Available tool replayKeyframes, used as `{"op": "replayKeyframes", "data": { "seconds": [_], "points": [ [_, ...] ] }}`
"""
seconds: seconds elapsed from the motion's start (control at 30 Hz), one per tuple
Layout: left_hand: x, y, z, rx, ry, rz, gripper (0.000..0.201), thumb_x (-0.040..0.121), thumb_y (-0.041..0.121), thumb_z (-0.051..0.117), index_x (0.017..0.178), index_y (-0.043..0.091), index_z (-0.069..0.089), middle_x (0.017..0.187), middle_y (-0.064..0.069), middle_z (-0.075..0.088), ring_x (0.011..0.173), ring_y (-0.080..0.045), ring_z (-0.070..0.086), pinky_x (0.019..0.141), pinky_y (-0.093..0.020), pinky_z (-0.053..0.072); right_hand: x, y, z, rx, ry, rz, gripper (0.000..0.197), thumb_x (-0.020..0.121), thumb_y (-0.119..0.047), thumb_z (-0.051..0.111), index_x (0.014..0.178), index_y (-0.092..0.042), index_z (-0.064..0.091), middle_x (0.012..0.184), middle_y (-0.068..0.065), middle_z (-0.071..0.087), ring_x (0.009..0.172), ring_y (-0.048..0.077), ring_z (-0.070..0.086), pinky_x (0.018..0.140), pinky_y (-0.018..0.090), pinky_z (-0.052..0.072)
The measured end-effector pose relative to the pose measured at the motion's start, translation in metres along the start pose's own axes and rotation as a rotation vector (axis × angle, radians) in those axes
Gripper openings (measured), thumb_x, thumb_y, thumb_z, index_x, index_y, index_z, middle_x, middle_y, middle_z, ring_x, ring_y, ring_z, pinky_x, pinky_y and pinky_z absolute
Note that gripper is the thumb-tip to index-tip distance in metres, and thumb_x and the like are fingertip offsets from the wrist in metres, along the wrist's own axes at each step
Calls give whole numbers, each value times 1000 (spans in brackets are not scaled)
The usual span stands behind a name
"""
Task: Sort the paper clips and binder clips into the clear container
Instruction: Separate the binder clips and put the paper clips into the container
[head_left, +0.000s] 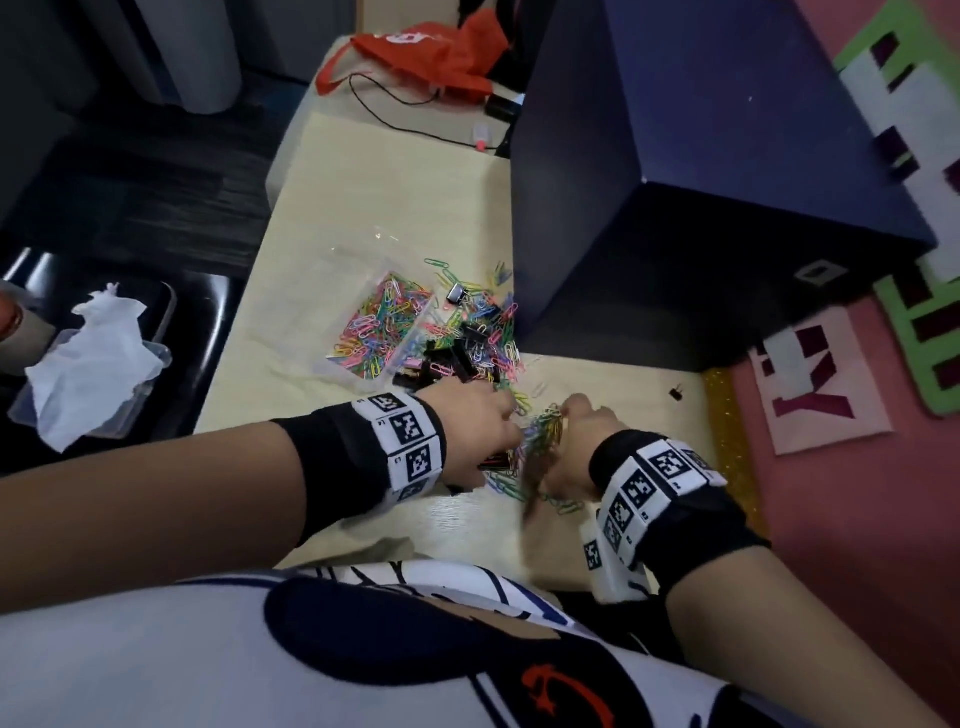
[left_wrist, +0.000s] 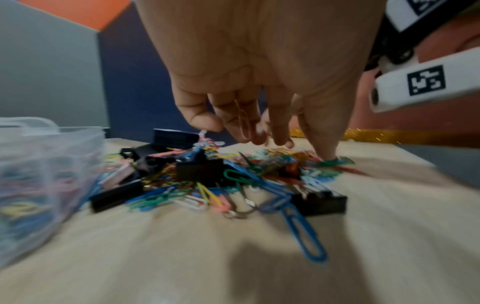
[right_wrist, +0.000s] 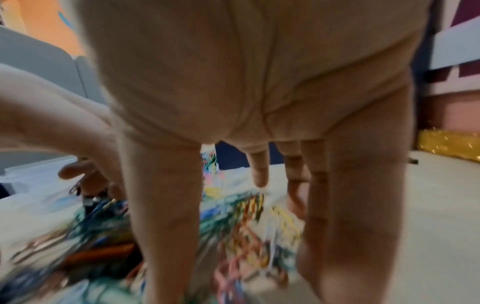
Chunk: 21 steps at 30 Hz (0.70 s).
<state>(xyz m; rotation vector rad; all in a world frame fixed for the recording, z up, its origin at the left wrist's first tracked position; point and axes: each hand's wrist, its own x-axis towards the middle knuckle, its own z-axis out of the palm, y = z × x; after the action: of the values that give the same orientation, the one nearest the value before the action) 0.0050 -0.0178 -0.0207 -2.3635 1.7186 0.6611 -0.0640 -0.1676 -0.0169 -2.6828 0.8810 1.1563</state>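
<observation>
A clear container (head_left: 345, 376) holding several coloured paper clips sits mid-table; in the left wrist view the clear container (left_wrist: 46, 164) stands at the left. Right of it lies a mixed pile of paper clips (head_left: 493, 332) and black binder clips (head_left: 457, 358). My left hand (head_left: 483, 431) and right hand (head_left: 576, 447) face each other near the front edge, with a bunch of paper clips (head_left: 540, 441) heaped between them. The left hand (left_wrist: 272, 142) points its fingers down onto the pile beside a black binder clip (left_wrist: 200, 170). The right hand (right_wrist: 246, 226) stands with straight, spread fingers over blurred clips.
A large dark blue box (head_left: 701, 182) walls the table's right side. One small black binder clip (head_left: 676, 392) lies alone by a gold glitter strip (head_left: 727, 415). An orange bag (head_left: 431, 57) and black cable lie far back. White tissue (head_left: 93, 364) rests on a tray off the left edge.
</observation>
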Motion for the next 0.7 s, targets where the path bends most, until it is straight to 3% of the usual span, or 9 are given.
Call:
{"op": "replayKeyframes", "data": {
  "seconds": [0.1, 0.23, 0.33, 0.5, 0.7],
  "points": [
    [5, 8, 5, 48, -28, -22, 52, 83, 36, 65, 130, 22, 47, 122, -7, 50, 112, -29, 50, 87, -46, 49, -3, -2, 16, 105, 55, -50, 87, 67, -27, 79, 133, -22, 23, 126, 12, 32, 112, 35, 53, 85, 35, 48],
    [9, 9, 5, 53, -5, -66, 41, 90, 18, 54, 129, 19, 45, 116, -10, 54, 105, -31, 55, 79, -42, 48, -2, -1, 15, 243, 206, -137, 58, 82, -22, 66, 131, -16, 35, 126, 12, 36, 109, 35, 56, 89, 37, 47],
    [12, 9, 5, 84, 6, -87, 32, 89, 16, 49, 122, 17, 50, 112, -8, 57, 103, -30, 57, 79, -40, 43, -3, 12, 4, 162, 167, -86, 59, 83, -24, 69, 132, -14, 37, 128, 12, 38, 113, 34, 54, 92, 37, 47],
    [14, 12, 7, 69, 50, -94, 38, 86, 27, 55, 123, 19, 51, 118, -5, 54, 108, -28, 53, 83, -41, 42, -2, 29, 10, 37, 175, 78, 42, 92, -8, 47, 132, -4, 34, 133, 15, 37, 121, 34, 46, 93, 36, 44],
    [16, 19, 9, 80, 38, -90, 31, 89, 18, 51, 120, 18, 53, 112, -5, 55, 105, -28, 54, 82, -41, 43, -4, 16, 18, 175, 162, -91, 44, 87, -3, 50, 130, -7, 41, 130, 13, 40, 119, 33, 50, 93, 38, 44]
  ]
}}
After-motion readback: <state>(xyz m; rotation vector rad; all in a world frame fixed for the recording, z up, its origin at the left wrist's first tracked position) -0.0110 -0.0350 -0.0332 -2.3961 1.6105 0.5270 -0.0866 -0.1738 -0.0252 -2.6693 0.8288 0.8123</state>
